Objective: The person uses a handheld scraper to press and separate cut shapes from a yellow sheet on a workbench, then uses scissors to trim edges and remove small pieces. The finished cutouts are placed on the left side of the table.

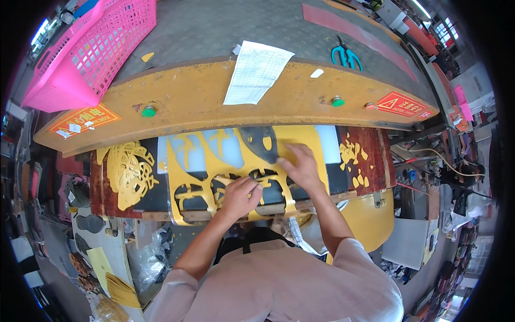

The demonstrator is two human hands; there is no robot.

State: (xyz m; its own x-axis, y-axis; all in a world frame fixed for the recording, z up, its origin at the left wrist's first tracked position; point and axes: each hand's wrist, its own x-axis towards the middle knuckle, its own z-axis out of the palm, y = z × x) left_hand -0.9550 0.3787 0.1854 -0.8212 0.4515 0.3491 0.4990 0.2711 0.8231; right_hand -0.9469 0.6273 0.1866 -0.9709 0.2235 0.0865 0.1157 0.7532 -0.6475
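"Two green buttons (148, 111) face me on the yellow beam (193, 88). What's beneath it?"

"A reddish-brown bench (378, 161) with a black board (338, 180). I see heaped yellow offcuts (116, 169) left of it, small yellow scraps (355, 182) right."

"And the room?"

"Cluttered, bending toward the rim of my view. On the grey top (198, 27) behind the beam, a pink basket (123, 48) stands left and a teal-handled tool (346, 58) lies right. A printed paper (258, 72) hangs down the beam's front."

"Where's the yellow sheet (214, 167), and how does it point?"

"Flat over the board, near edge toward the wearer, far side running under the beam. That far edge is hidden, so I can't call the sheet's long axis. The far row of cut shapes runs lengthwise from beam toward wearer, lower ends slanting right."

"Grips?"

"The left grip (240, 197) is curled over the sheet's near, cut-through part; whether it pinches anything, I can't tell. The right grip (304, 169) has thumb and fingers apart, by the dark shape (255, 142) in the far row."
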